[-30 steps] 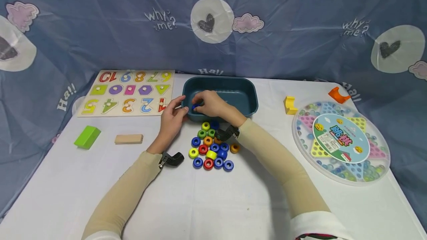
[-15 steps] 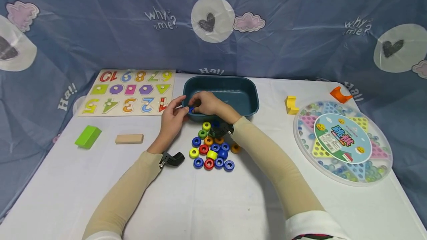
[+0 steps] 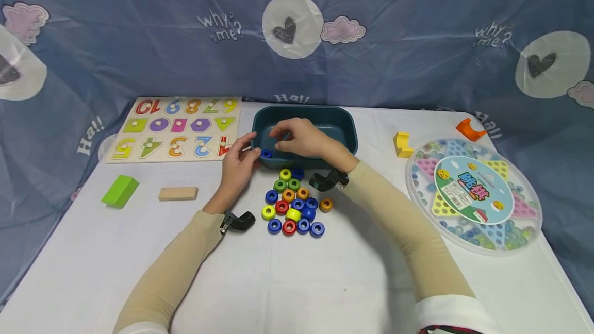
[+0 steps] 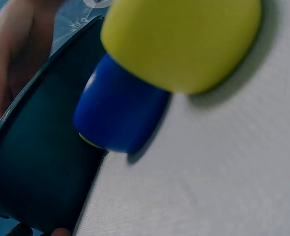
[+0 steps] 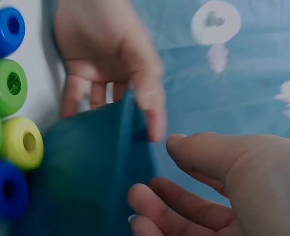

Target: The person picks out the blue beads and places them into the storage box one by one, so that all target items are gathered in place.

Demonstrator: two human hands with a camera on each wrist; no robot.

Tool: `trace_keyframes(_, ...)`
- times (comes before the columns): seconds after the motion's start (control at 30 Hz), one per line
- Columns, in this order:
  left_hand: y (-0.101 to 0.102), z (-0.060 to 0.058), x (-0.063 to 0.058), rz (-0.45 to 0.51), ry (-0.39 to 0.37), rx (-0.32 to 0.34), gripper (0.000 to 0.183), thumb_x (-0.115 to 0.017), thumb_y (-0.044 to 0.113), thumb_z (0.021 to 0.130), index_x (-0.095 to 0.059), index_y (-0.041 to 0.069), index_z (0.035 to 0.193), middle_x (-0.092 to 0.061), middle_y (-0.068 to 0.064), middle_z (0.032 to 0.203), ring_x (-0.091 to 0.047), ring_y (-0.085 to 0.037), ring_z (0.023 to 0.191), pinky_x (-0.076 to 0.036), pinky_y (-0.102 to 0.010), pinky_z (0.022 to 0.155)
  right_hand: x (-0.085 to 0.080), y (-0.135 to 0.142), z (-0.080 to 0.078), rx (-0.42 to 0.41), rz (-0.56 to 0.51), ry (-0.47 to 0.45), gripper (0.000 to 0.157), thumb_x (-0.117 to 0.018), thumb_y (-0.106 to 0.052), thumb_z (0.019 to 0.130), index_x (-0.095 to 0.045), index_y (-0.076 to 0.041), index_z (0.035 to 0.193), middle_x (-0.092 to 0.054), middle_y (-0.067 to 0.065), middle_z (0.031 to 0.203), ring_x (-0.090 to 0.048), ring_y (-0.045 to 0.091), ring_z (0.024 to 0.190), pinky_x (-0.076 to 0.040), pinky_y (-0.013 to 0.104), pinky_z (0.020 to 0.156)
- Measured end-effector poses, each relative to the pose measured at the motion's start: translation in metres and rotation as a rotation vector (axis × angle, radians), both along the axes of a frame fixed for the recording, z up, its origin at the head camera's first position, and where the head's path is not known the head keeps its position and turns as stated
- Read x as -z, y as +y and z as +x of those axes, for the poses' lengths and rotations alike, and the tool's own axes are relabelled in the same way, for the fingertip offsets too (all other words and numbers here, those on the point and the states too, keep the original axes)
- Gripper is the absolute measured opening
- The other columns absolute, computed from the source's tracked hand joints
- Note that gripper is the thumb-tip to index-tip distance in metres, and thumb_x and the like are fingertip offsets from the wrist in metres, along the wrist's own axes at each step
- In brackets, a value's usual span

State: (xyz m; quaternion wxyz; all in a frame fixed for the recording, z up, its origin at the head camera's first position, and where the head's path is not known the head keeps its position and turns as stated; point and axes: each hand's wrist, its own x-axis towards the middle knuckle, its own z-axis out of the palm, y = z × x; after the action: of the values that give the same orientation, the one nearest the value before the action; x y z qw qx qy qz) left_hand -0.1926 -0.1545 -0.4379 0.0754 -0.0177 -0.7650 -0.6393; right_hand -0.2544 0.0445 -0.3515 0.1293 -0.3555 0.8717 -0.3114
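At the dark teal tub (image 3: 345, 140), my left hand (image 3: 235, 166) grips the left end, thumb over the rim and fingers outside, as the right wrist view shows. A blue ring-shaped bead (image 3: 266, 153) lies inside at the tub's left end. Above the tub's interior is my right hand (image 3: 306, 139); its thumb and fingers are apart and hold nothing. Several more beads, such as a red bead (image 3: 282, 207) and a yellow bead (image 3: 268, 212), lie on the table in front of the tub. Close to the left wrist camera are a yellow bead (image 4: 179, 39) and a blue bead (image 4: 120, 108).
Left of the tub lies a number puzzle board (image 3: 185, 138), with a green block (image 3: 120, 191) and a wooden block (image 3: 178, 194) nearer. To the right are a round marble game box (image 3: 473, 195), a yellow block (image 3: 402, 145) and an orange arch block (image 3: 471, 130). A curtain hangs behind.
My right hand has let go of the blue bead at the tub's left end and moved up and to the right, its fingers spreading. The left hand has stayed on the tub.
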Motion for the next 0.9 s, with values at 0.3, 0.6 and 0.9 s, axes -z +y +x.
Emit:
trace_keyframes(0.3, 0.001, 0.012, -0.027, -0.025, -0.057, -0.014, 0.045, -0.053, 0.012, 0.097, -0.048, 0.009, 0.142, -0.051, -0.017, 0.138, -0.058, -0.024, 0.115, -0.058, -0.033, 0.087, -0.020, 0.068, 0.045, -0.039, -0.103, 0.089, 0.028, -0.069, -0.014, 0.089, -0.068, -0.006, 0.116, -0.071, 0.010, 0.110, -0.063, 0.014, 0.076, -0.055, 0.029, 0.070)
trace_keyframes(0.6, 0.008, 0.018, -0.035, -0.031, -0.055, -0.008, 0.045, -0.052, 0.010, 0.097, -0.048, 0.006, 0.142, -0.051, -0.019, 0.137, -0.057, -0.019, 0.110, -0.057, -0.039, 0.090, 0.011, 0.093, 0.075, -0.078, -0.077, 0.027, 0.025, -0.071, -0.011, 0.087, -0.069, -0.004, 0.110, -0.071, 0.011, 0.107, -0.064, 0.016, 0.085, -0.056, 0.029, 0.074)
trace_keyframes(0.9, 0.009, 0.017, -0.033, -0.012, -0.052, 0.000, 0.045, -0.053, 0.010, 0.096, -0.048, 0.005, 0.141, -0.051, -0.020, 0.136, -0.057, -0.009, 0.103, -0.059, -0.031, 0.084, 0.049, 0.089, 0.087, -0.176, -0.061, -0.086, 0.017, -0.071, -0.009, 0.083, -0.069, -0.010, 0.100, -0.068, 0.001, 0.100, -0.060, 0.016, 0.089, -0.056, 0.026, 0.078)
